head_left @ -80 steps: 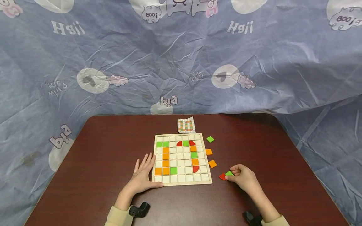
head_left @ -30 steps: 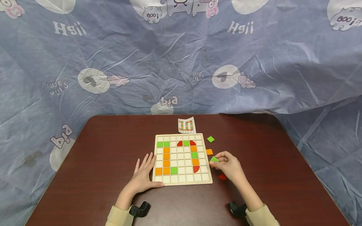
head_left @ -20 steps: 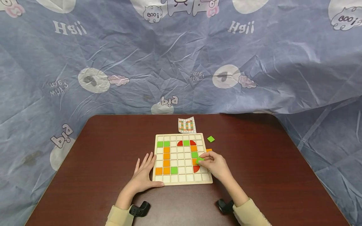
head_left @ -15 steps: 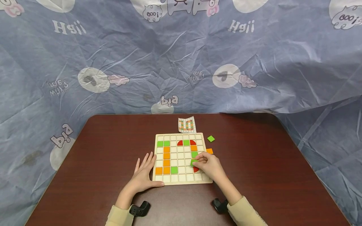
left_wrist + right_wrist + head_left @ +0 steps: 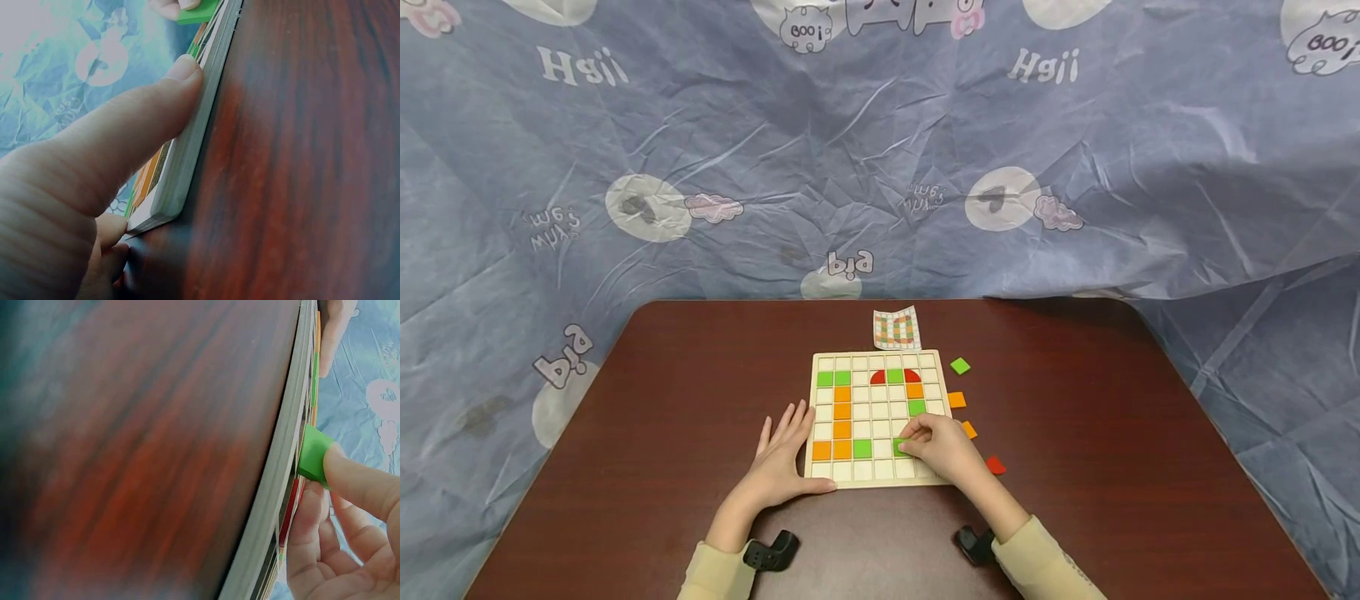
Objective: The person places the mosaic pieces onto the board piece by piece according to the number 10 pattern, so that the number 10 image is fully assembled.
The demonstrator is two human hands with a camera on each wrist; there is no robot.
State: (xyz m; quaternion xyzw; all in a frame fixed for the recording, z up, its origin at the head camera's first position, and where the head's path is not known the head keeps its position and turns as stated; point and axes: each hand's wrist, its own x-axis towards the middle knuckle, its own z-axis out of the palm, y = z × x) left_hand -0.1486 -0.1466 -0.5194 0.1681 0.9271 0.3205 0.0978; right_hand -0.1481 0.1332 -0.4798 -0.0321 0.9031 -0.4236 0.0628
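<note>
A cream gridded board (image 5: 863, 473) lies on the table, with green and orange square tiles and red quarter-round tiles in some cells. My left hand (image 5: 775, 468) rests at its near left corner, thumb along the front edge and straight fingers by the left side. My right hand (image 5: 946, 450) pinches a green square tile (image 5: 898, 448) between thumb and fingers, over the lower right part of the board. In the right wrist view this green tile (image 5: 314, 456) is tilted at the board's surface. The right hand hides several cells in the head view.
Right of the board lie a loose green tile (image 5: 960, 366), an orange tile (image 5: 957, 400), another orange tile (image 5: 970, 430) partly hidden, and a red quarter-round tile (image 5: 995, 465). A printed pattern card (image 5: 896, 329) lies behind the board. A patterned cloth (image 5: 880, 133) hangs behind the table.
My right hand has carried the green tile leftward from beside the red quarter-round tile, past the orange tiles, and onto the board. My left hand has stayed in place.
</note>
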